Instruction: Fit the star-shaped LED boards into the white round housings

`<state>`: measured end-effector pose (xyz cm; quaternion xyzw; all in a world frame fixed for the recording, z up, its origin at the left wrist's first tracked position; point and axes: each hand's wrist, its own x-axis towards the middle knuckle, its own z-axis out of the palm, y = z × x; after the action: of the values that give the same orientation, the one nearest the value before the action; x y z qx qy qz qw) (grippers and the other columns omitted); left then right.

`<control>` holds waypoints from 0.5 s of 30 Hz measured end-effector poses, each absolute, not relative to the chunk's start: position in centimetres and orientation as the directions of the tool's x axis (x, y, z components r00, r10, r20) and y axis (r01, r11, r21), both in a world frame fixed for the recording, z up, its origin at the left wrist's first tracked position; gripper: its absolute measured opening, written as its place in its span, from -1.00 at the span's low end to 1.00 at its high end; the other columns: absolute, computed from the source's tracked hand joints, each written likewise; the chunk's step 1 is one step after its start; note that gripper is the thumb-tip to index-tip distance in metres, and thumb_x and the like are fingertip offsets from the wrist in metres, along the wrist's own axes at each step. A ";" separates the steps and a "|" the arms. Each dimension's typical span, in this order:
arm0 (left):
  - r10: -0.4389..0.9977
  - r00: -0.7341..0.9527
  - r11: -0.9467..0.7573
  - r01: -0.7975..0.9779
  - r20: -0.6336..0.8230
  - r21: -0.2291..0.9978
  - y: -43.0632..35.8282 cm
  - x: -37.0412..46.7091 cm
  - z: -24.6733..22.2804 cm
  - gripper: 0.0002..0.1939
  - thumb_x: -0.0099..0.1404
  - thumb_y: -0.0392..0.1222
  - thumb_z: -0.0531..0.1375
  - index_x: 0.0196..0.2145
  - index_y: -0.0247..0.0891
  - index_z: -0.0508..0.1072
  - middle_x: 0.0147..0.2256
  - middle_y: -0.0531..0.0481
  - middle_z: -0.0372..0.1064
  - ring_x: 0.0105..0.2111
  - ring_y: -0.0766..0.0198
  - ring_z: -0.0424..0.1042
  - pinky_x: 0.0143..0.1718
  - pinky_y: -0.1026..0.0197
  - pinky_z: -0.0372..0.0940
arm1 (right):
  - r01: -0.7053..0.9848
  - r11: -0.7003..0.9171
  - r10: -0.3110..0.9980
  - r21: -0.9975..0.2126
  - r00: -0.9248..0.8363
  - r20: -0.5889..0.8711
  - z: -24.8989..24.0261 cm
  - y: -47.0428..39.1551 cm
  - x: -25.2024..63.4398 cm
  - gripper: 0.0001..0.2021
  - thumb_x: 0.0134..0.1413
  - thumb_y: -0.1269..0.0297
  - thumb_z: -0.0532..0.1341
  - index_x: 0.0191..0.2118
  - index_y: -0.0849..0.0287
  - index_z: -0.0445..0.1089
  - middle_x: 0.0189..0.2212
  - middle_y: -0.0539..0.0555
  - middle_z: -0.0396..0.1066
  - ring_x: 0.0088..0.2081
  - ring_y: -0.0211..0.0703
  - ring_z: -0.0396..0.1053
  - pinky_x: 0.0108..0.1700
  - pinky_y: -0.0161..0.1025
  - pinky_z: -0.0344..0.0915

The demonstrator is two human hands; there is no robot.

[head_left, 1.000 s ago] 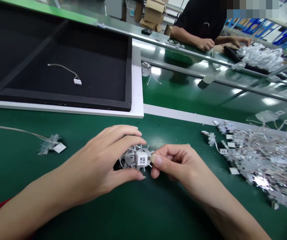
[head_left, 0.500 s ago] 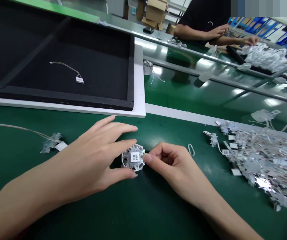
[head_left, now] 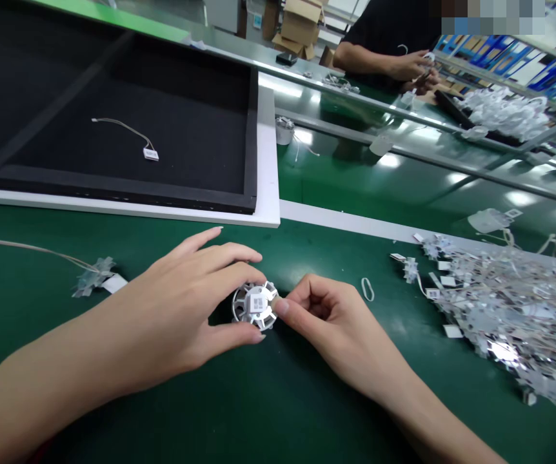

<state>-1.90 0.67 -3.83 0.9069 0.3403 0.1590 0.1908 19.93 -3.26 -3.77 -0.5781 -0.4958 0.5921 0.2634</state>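
Observation:
A round white spoked part (head_left: 257, 306) with a small white labelled block at its centre sits on the green table. My left hand (head_left: 195, 290) has thumb and index finger round its left side, gripping it, with the other fingers stretched out. At its right edge, my right hand (head_left: 324, 309) is closed in a pinch; what lies between thumb and finger is too small to name. A star-shaped translucent piece (head_left: 95, 276) with a white tag and a cable lies left of my left hand. Right of my right hand is a small clear loop (head_left: 367, 289).
A black tray (head_left: 186, 129) with a white rim holds a small wired block (head_left: 151, 154). A tangled pile of translucent star-shaped pieces (head_left: 515, 309) lies at right. Beyond the metal rails, a person in dark clothing (head_left: 384, 38) works near a heap of white parts (head_left: 503, 113).
The round part looks slightly turned and tilted under my fingers. My left index finger reaches a little further over its top. The other person's hands have come together.

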 end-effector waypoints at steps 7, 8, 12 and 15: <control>0.695 0.713 -0.649 0.567 0.093 0.507 0.4 -1.9 -3.7 -0.68 0.29 0.05 0.32 -0.09 -0.14 0.46 -0.03 0.02 0.51 0.00 -0.03 0.51 0.37 -0.28 0.00 | 0.282 -0.362 0.891 -0.888 -0.174 -0.419 -3.8 -3.4 19.9 -0.67 0.09 0.09 0.39 -0.47 0.17 0.31 -0.57 -0.12 0.25 -0.53 -0.35 0.11 -0.50 -0.35 0.05; 0.699 0.711 -0.639 0.572 0.079 0.514 0.5 -1.9 -3.7 -0.68 0.30 0.05 0.32 -0.09 -0.14 0.45 -0.03 0.03 0.50 0.00 -0.03 0.50 0.38 -0.27 -0.01 | 0.289 -0.356 0.893 -0.888 -0.176 -0.415 -3.8 -3.5 20.0 -0.68 0.10 0.10 0.39 -0.46 0.17 0.32 -0.56 -0.11 0.26 -0.52 -0.35 0.12 -0.50 -0.35 0.06; 0.715 0.698 -0.595 0.588 0.027 0.549 0.5 -1.8 -3.7 -0.71 0.31 0.06 0.29 -0.10 -0.09 0.43 -0.10 0.10 0.52 0.00 0.00 0.50 0.39 -0.25 -0.06 | 0.363 -0.289 0.906 -0.886 -0.196 -0.375 -3.5 -3.5 20.3 -0.80 0.22 0.15 0.28 -0.36 0.16 0.42 -0.51 -0.07 0.35 -0.50 -0.33 0.22 -0.48 -0.35 0.11; 0.720 0.694 -0.569 0.586 0.005 0.577 0.5 -1.8 -3.8 -0.73 0.33 0.08 0.26 -0.10 -0.06 0.44 -0.13 0.14 0.53 -0.04 0.04 0.52 0.40 -0.21 -0.08 | 0.478 -0.173 0.922 -0.861 -0.227 -0.312 -3.3 -3.5 20.7 -0.85 0.29 0.20 0.21 -0.24 0.11 0.49 -0.43 -0.04 0.48 -0.44 -0.27 0.33 -0.43 -0.32 0.18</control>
<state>-1.85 0.54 -3.80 0.8774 0.3723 0.1207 0.2775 20.70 -3.47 -3.31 -0.5805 -0.6033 0.4998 0.2221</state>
